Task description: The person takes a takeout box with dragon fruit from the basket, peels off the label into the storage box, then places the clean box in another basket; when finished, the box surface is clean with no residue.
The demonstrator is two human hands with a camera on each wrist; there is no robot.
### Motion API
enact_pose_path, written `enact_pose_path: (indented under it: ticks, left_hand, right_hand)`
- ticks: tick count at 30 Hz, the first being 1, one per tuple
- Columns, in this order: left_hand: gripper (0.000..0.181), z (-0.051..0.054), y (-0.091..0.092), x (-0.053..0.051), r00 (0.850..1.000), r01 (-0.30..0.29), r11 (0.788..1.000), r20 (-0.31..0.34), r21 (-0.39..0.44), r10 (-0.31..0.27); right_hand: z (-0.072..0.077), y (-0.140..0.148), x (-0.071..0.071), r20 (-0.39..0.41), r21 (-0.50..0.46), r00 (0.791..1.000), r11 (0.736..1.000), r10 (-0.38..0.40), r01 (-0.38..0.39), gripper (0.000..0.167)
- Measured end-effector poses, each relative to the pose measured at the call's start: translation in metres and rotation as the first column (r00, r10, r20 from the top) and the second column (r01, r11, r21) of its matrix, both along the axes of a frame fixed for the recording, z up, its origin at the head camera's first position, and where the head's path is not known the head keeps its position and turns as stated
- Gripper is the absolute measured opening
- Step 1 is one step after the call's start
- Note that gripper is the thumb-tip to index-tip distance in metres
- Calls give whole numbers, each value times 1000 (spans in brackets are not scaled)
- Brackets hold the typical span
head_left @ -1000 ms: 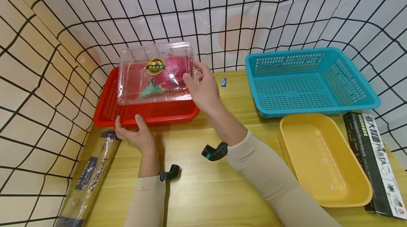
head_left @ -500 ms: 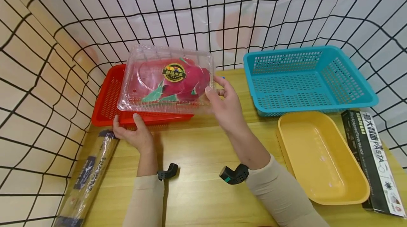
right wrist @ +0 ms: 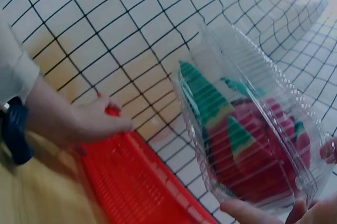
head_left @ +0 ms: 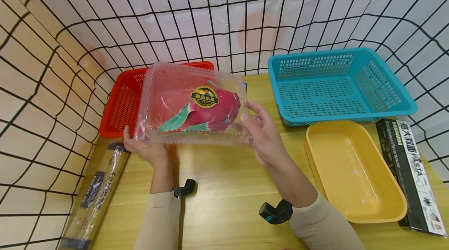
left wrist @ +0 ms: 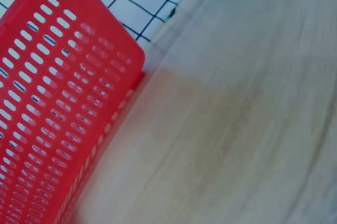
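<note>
My right hand (head_left: 264, 135) holds the right end of a clear plastic fruit box (head_left: 168, 98), thumb on top and fingers round its edge. Inside lies a pink dragon fruit (head_left: 226, 108) with green leaf tips; a round black label is stuck on the lid. The box hangs tilted above the table, over the front of a red basket (head_left: 119, 106). At that basket's front rim my left hand (head_left: 152, 152) grips, partly hidden by the box in the head view. The right wrist view shows this left hand (right wrist: 87, 121) on the rim of the red basket (right wrist: 126, 182).
A turquoise basket (head_left: 280, 106) stands at the back right, with a yellow tray (head_left: 354, 176) in front. Beside the tray lies a black-and-white pasta box (head_left: 412, 172). A long clear packet (head_left: 98, 195) lies at the left. Black wire mesh (head_left: 228, 28) encloses the table's back and sides.
My right hand has drawn the fruit box out from over the red basket, toward the right and nearer to me. My left hand has stayed at the basket's front rim.
</note>
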State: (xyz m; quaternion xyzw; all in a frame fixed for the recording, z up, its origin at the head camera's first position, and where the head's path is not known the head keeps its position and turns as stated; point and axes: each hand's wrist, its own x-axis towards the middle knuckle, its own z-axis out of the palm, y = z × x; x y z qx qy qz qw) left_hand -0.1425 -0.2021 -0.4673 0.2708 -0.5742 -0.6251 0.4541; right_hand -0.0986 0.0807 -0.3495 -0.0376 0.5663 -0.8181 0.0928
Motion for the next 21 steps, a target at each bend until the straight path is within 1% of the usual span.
enact_pose_path:
  ticks: [1,3,5,6,7,8,9,10,11,13,14,16,18,21]
  left_hand:
    - [69,1,0,0,1000,1,1000,13,3,-1]
    - [70,1,0,1,1000,16,1000,9,14,-16]
    - [66,1,0,1,999,8,1000,46,-19,-8]
    - [65,1,0,1,999,5,999,48,-36,-3]
    - [63,1,1,1,998,-9,998,63,-61,12]
    - [62,0,2,1,998,-12,998,55,-68,16]
    - [61,0,2,0,998,-22,997,63,-80,27]
    - [60,1,2,1,997,-27,996,70,-82,33]
    - [59,2,3,1,997,-26,997,71,-66,31]
    - [59,3,2,2,997,-15,999,81,-32,17]
    - [60,2,1,2,996,-9,1000,87,-29,12]
    - [60,1,-1,3,994,-4,999,106,-39,9]
    - [60,-2,-3,3,993,-7,998,119,-69,16]
    - [59,-3,-4,3,993,-15,996,119,-92,26]
  right_hand:
    - [-2,3,2,2,3,1000,1000,4,-4,50]
    - [-6,8,5,8,13,1000,1000,13,-13,50]
    - [-9,14,9,13,32,1000,999,20,-21,50]
    - [-11,18,11,15,45,1000,999,24,-25,49]
    - [-14,21,13,12,59,999,998,30,-31,49]
    - [-16,25,16,10,70,999,997,35,-35,49]
    - [-19,28,18,5,85,999,995,41,-41,49]
    - [-21,31,20,-1,98,999,994,49,-49,49]
    - [-24,34,22,-9,108,998,992,61,-59,49]
    - [-27,40,26,-19,136,997,988,80,-77,50]
    - [-29,43,29,-22,149,996,985,92,-87,50]
    - [-32,50,34,-31,176,993,979,111,-104,50]
    - [-36,58,39,-44,202,991,973,125,-114,49]
    - [-43,68,47,-66,246,990,963,126,-106,46]
